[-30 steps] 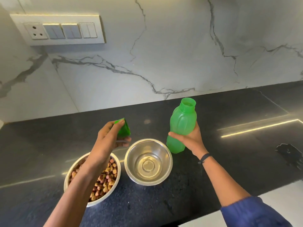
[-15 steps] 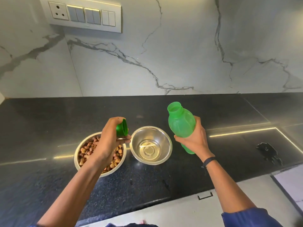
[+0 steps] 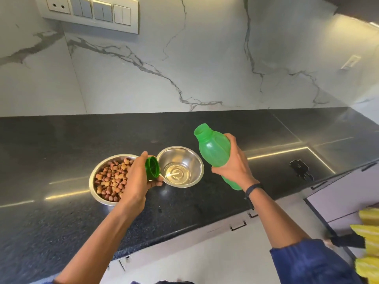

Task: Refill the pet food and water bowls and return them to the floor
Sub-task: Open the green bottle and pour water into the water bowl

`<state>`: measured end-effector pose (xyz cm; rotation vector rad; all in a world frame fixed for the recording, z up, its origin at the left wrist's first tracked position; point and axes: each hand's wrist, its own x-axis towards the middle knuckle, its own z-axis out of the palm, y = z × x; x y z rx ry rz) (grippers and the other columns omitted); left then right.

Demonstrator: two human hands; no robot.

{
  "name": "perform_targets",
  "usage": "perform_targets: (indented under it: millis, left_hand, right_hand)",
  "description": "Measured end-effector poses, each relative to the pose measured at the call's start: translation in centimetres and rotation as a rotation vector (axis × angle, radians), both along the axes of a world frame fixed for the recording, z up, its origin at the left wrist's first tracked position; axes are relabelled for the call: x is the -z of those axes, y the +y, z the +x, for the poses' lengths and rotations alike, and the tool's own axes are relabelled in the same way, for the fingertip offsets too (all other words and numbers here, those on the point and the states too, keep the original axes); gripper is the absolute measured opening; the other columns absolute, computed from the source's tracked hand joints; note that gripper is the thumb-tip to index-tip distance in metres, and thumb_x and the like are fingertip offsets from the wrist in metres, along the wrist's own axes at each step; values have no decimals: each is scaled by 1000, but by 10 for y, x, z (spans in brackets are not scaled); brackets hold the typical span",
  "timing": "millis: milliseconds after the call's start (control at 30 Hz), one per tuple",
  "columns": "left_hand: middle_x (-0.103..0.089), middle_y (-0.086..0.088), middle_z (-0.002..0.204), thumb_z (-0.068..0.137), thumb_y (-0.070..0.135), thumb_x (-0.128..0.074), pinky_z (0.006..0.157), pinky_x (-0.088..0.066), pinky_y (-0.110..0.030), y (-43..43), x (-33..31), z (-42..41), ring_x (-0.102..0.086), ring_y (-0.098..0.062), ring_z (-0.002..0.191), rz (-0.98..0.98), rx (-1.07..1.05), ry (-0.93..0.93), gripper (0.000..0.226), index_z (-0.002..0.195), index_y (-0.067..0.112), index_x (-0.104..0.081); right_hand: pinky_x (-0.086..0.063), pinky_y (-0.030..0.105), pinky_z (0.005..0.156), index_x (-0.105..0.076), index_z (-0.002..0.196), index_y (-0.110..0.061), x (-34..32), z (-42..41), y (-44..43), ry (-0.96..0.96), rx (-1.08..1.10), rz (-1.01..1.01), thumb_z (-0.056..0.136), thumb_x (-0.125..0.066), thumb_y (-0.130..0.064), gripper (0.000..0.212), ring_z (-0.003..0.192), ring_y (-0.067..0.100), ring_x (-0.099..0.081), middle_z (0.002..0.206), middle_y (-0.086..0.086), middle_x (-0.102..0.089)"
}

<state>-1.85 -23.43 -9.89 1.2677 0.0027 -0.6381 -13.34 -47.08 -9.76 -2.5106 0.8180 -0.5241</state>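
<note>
Two steel bowls stand side by side on the black counter [image 3: 61,144]. The left bowl [image 3: 96,177] is full of brown kibble. The right bowl [image 3: 190,160] holds only a little clear water at its bottom. My right hand [image 3: 235,167] grips an uncapped green plastic bottle [image 3: 213,148], lifted off the counter and tilted with its mouth up and to the left, just right of the water bowl. My left hand [image 3: 137,181] holds the bottle's green cap [image 3: 152,168] between the two bowls, partly covering the kibble bowl.
A marble backsplash rises behind the counter, with a switch panel [image 3: 90,11] at the upper left. A dark mark [image 3: 300,168] lies on the counter at the right. Drawer fronts with handles [image 3: 238,226] run below the counter edge. Something yellow [image 3: 367,238] shows at the lower right.
The bottle has risen off the counter and tipped leftward toward the water bowl. My left hand with the cap has turned so that the cap's inside shows. The camera has pulled back.
</note>
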Motion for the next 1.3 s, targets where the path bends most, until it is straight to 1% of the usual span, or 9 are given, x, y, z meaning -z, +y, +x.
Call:
perform_targets:
  millis: [133, 300, 533, 633, 833, 933, 967, 1067, 1300]
  left_hand:
    - [-58, -17, 87, 102, 41, -40, 57, -49, -34, -2, 4, -1, -56, -26, 68, -8, -41, 19, 28, 95, 17, -53]
    - [-59, -14, 74, 102, 40, -38, 55, -47, -32, -14, 6, -4, -55, -21, 58, -40, -79, 44, 34, 95, 11, -54]
    - [-59, -19, 103, 101, 44, -38, 55, -52, -31, -33, 23, -8, -57, -20, 62, 15, -151, 44, 42, 115, 9, -55]
    - [-58, -22, 109, 101, 46, -37, 57, -53, -33, -39, 27, -11, -58, -21, 63, 15, -179, 38, 44, 116, 9, -55]
    - [-58, -24, 116, 101, 45, -35, 59, -53, -32, -47, 33, -18, -58, -23, 69, 38, -252, 19, 40, 113, 12, -55]
    - [-57, -16, 105, 103, 41, -34, 57, -51, -30, -48, 32, -21, -57, -19, 65, 33, -326, -1, 31, 103, 17, -53]
    - [-56, -14, 102, 103, 40, -34, 57, -50, -29, -49, 30, -22, -57, -19, 66, 35, -346, -7, 29, 99, 20, -53]
    - [-53, -11, 103, 103, 40, -34, 61, -50, -30, -51, 28, -24, -55, -24, 82, 43, -385, -12, 25, 92, 26, -51]
    - [-52, -8, 102, 103, 41, -34, 61, -49, -30, -53, 26, -29, -54, -23, 85, 37, -410, -12, 23, 92, 28, -50]
  right_hand:
    - [-54, 50, 84, -23, 137, -35, 5, 0, -1, 70, -15, -38, 51, -87, -27, 108, 104, 29, -57, 117, 6, -55]
    - [-54, 53, 83, -19, 140, -36, 11, 0, -7, 165, -38, -96, 51, -87, -29, 112, 104, 32, -58, 117, 9, -56]
    - [-55, 49, 81, -19, 142, -33, 17, -1, -23, 258, -84, -191, 53, -89, -31, 114, 99, 31, -59, 114, 10, -58]
    - [-54, 48, 79, -19, 142, -32, 17, 1, -30, 303, -100, -251, 54, -87, -30, 111, 97, 33, -59, 111, 11, -57]
    - [-55, 50, 77, -18, 141, -32, 16, 6, -39, 353, -126, -319, 54, -88, -30, 112, 95, 34, -60, 107, 11, -58]
    - [-54, 49, 77, -19, 142, -31, 15, 8, -44, 359, -126, -351, 53, -88, -31, 113, 94, 34, -60, 106, 12, -58]
    - [-54, 49, 76, -19, 142, -31, 15, 8, -45, 360, -129, -363, 53, -88, -31, 112, 93, 34, -61, 104, 12, -58]
    - [-53, 49, 76, -20, 141, -30, 14, 9, -48, 377, -142, -403, 54, -88, -29, 110, 92, 35, -60, 103, 11, -58]
    - [-51, 52, 78, -19, 142, -30, 13, 10, -53, 406, -162, -425, 54, -88, -28, 112, 93, 35, -60, 105, 13, -58]
